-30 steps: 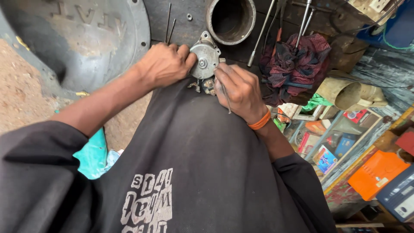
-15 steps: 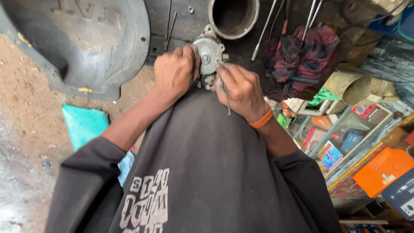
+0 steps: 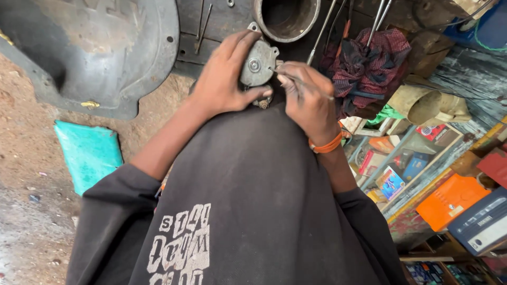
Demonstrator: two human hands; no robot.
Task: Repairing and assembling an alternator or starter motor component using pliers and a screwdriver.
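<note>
— How do we hold it now?

— Our left hand (image 3: 222,84) wraps the small grey metal housing (image 3: 257,64), thumb pressed under it, fingers curled over the top. Our right hand (image 3: 306,97) pinches a thin metal tool (image 3: 301,82); its tip is at the housing's edge.

— What can go wrong?

— The tip may slip off and hit our left thumb, we think. The housing sits above our lap, so a loosened small piece could fall into the dark cloth or onto the dirt floor (image 3: 21,158).
</note>
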